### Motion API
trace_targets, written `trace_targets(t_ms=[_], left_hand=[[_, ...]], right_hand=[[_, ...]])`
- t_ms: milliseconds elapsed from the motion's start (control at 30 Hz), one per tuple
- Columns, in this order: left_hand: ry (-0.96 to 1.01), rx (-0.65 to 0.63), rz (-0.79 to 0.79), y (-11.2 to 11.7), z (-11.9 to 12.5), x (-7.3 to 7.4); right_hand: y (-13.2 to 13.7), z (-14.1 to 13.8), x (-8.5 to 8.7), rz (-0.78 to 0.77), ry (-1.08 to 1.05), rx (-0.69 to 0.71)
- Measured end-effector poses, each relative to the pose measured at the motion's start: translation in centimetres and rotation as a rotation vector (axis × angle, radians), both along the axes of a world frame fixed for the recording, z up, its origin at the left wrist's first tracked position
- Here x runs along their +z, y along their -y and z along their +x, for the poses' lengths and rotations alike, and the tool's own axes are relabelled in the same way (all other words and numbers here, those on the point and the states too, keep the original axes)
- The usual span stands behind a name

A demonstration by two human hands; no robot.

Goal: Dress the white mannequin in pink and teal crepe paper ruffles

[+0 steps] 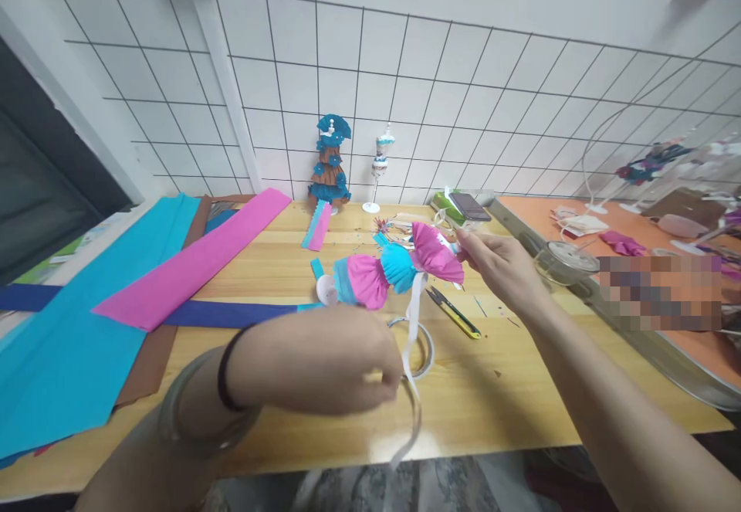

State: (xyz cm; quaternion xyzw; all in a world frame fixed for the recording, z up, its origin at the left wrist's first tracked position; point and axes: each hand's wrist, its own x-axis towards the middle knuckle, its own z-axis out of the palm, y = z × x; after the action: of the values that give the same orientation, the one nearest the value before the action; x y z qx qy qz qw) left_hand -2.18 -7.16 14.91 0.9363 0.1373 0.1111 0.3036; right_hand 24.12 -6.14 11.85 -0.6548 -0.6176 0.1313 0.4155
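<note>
- Head view: the right hand (503,265) pinches the white end of a ruffled pink-and-blue piece (399,266), thumb and fingers pressed together; the piece lies sideways in the middle of the scene, its round white base (326,289) to the left.
- The left hand (347,361) is nearer, its fingers curled in beside a white strip (414,311) hanging from the ruffles; blur hides the fingertips, so I cannot tell whether they pinch it.
- Behind the strip a tape roll (430,351) lies on the wooden table (503,411); yellow-handled snips (460,317) lie to its right.
- Left, a pink sheet (202,263) crosses over a blue sheet (86,365) and a navy strip (231,313); far, a teal-and-brown ruffled figure (329,158) stands left of a slim white stand (379,164).
</note>
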Motion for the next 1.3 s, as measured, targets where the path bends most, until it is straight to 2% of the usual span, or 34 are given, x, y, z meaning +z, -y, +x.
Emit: trace_targets(t_ms=[33,67,133,167,233,333,500,633,733,833,933,1033,1167,1233,1300], left_hand=[[-0.010,-0.003,0.015,-0.8,-0.1,0.0],[0.041,0.102,0.045,-1.7,-0.1,0.0],[0.222,0.413,0.168,-3.7,0.2,-0.5],[0.275,0.497,0.237,-4.5,0.5,-1.0],[0.321,0.513,0.294,-5.8,1.2,-2.1],[0.300,0.419,0.219,-6.6,2.1,-3.4],[0.290,0.362,-0.059,-6.5,2.2,-3.3],[0.349,0.418,-0.255,-6.9,2.1,-3.4],[0.419,0.440,-0.382,-7.4,2.1,-3.7],[0.476,0.466,-0.453,-7.9,2.1,-3.9],[0.484,0.488,-0.475,-8.0,2.0,-3.8],[0.444,0.504,-0.425,-8.1,1.9,-3.6],[0.436,0.511,-0.387,-8.1,1.7,-3.6],[0.457,0.504,-0.396,-8.2,1.6,-3.7],[0.469,0.490,-0.443,-8.5,1.5,-4.0]], right_hand=[[0.1,-0.1,0.0,0.007,0.005,0.006],[0.1,-0.3,0.0,0.017,0.011,0.013],[0.3,-0.9,0.2,0.043,0.026,0.032],[0.4,-1.3,0.3,0.054,0.037,0.043],[0.6,-2.1,0.7,0.068,0.057,0.060],[0.8,-3.2,1.6,0.085,0.067,0.083],[0.3,-4.5,3.1,0.087,0.044,0.130],[-0.6,-5.0,3.5,0.062,-0.013,0.164],[-1.0,-4.8,2.5,0.156,-0.242,0.124],[-0.5,-4.8,0.0,0.256,-0.472,0.043],[0.6,-5.9,-3.1,0.208,-0.495,0.028],[1.5,-7.6,-5.2,0.096,-0.469,0.134],[1.4,-8.8,-5.9,0.142,-0.339,0.158],[1.2,-8.8,-5.9,0.132,-0.404,0.194],[1.1,-8.5,-6.0,0.045,-0.537,0.250]])
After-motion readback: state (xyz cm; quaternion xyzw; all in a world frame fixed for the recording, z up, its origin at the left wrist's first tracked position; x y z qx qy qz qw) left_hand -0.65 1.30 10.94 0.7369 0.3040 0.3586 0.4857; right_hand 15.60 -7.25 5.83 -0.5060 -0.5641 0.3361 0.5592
